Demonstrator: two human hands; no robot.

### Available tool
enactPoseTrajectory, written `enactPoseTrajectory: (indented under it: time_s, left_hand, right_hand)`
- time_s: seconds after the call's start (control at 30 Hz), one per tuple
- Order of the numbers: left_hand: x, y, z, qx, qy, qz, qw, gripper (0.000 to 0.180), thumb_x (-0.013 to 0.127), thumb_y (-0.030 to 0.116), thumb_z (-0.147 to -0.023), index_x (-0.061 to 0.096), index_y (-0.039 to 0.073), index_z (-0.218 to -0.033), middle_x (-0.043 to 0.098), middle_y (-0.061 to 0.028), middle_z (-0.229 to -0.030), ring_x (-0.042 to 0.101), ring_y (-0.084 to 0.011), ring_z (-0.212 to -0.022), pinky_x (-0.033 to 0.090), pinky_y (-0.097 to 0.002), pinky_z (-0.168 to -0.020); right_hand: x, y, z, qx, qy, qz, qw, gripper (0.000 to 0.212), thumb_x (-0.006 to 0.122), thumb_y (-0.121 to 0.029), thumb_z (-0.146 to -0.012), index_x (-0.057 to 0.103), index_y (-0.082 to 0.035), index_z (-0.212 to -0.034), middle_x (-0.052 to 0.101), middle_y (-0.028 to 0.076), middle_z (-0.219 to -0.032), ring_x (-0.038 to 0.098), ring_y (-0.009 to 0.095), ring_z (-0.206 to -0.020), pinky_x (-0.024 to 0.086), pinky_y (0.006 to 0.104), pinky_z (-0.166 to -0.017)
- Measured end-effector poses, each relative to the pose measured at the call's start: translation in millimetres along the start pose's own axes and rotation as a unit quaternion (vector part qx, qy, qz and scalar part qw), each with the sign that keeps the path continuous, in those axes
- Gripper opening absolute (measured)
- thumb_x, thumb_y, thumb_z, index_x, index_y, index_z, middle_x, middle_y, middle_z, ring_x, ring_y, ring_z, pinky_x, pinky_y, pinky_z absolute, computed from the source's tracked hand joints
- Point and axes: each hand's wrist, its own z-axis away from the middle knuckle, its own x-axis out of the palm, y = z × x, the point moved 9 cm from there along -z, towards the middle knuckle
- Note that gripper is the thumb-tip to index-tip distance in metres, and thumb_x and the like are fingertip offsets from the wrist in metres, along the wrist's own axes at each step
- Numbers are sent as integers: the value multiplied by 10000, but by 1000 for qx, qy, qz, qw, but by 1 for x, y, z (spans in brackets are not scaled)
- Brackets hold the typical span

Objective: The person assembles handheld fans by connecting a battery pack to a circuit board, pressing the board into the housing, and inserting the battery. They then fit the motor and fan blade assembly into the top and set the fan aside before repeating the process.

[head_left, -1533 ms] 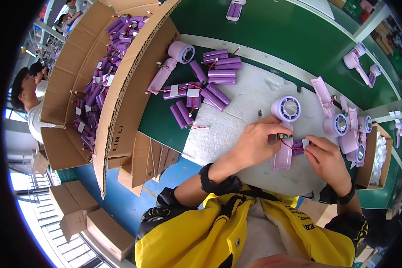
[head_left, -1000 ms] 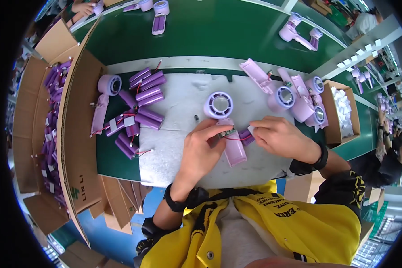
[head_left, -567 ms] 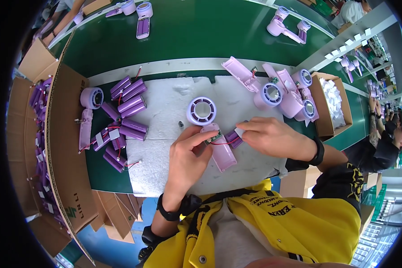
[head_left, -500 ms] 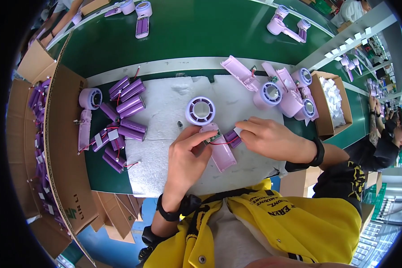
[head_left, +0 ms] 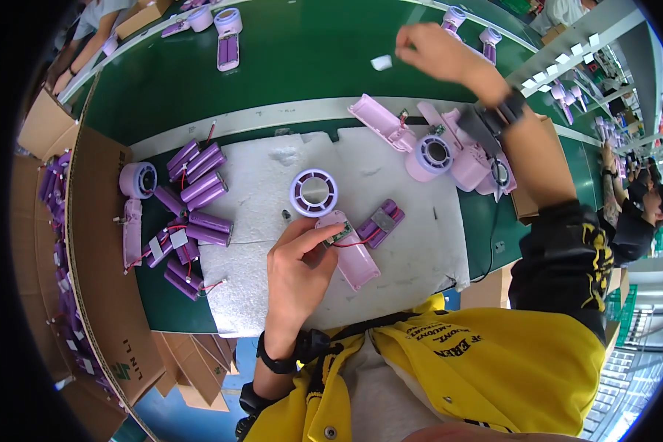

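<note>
My left hand [head_left: 300, 269] pinches the handle of a lilac handheld fan [head_left: 357, 264] near its small green circuit board. The fan's round head [head_left: 314, 193] lies face up, and the handle is an uncovered half shell. Red wires run from the board to a purple two-cell battery pack [head_left: 382, 223] beside the handle, which has a grey pad on its top. My right hand [head_left: 440, 53] is stretched far out over the green belt, fingers loosely curled with nothing seen in them. A small white scrap [head_left: 381, 62] is just left of its fingertips; I cannot tell whether it touches the belt.
A white foam sheet [head_left: 250, 283] lies under the work. Several battery packs [head_left: 204, 190] and another fan [head_left: 138, 180] are at left, beside a tall cardboard box [head_left: 99, 258]. Opened fans [head_left: 429, 157] crowd the right, near a cable [head_left: 493, 228]. More fans [head_left: 228, 40] stand beyond.
My right hand has left the battery pack and swung forward and up over the belt, and the white scrap is now apart from it. The pack's grey pad is uncovered. My left hand keeps its hold.
</note>
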Motion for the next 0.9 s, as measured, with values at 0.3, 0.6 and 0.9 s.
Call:
enactPoseTrajectory:
  time_s: [0.3, 0.6, 0.9]
  left_hand:
    - [18, -5, -3, 27, -13, 62, 998, 360, 654, -86, -742, 743, 76, -1051, 676, -83, -1016, 629, -160, -717, 512, -266, -658]
    - [9, 1, -1, 9, -5, 53, 999, 376, 650, -91, -736, 745, 83, -1056, 677, -78, -1039, 620, -156, -705, 506, -261, -650]
    - [12, -3, -3, 12, -25, 37, 999, 365, 661, -80, -719, 745, 80, -1036, 677, -92, -1012, 626, -181, -670, 517, -295, -631]
  right_hand:
    - [85, 314, 4, 182, -2, 122, 976, 694, 744, -39, -601, 588, -131, -1271, 640, 250, -1154, 589, 451, -1137, 508, 477, -958]
    - [-2, 7, -30, -94, 33, -71, 992, 615, 758, -33, -673, 597, -126, -1260, 603, 139, -1103, 597, 319, -1041, 494, 377, -928]
    - [31, -243, 25, -416, -78, -272, 864, 494, 556, 141, -744, 634, -69, -1184, 571, 139, -1207, 577, 343, -1128, 478, 394, -966]
